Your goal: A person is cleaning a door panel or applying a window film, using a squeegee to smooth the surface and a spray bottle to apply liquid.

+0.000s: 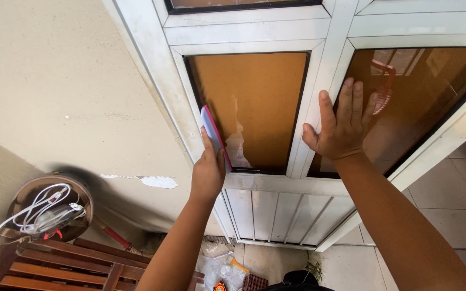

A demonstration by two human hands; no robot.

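While a round brown bowl (28, 188) at eight o'clock of the view holds a tangle of white cable (39, 210) with a small clear piece among it, nothing else that shows serves as a container. That bowl rests at the top of a brown wooden slatted frame (55, 267) in the low left corner. Higher up, the left hand (208, 172) is clamped around the lower end of a pink-edged flat scraper (211, 132), which rises from the fingers toward eleven o'clock and lies against the left edge of an amber glass pane (254, 97) in a white panelled door (276, 37). Just at three o'clock of the scraper a pale, ragged patch (238, 145) shows on that pane. The right hand (341, 126) lies flat with fingers together and thumb spread, its palm on the white upright bar between the panes and its fingertips reaching onto the second amber pane (422, 91) at three o'clock. A black seal runs around each pane, so the scraper sits tight to the frame on its left, with open glass toward three and twelve o'clock. Below the panes lies a ribbed white lower panel (276, 213); at nine o'clock a beige wall (55, 81) shows a chipped white spot, and pale floor tiles (459, 215) lie at four o'clock.
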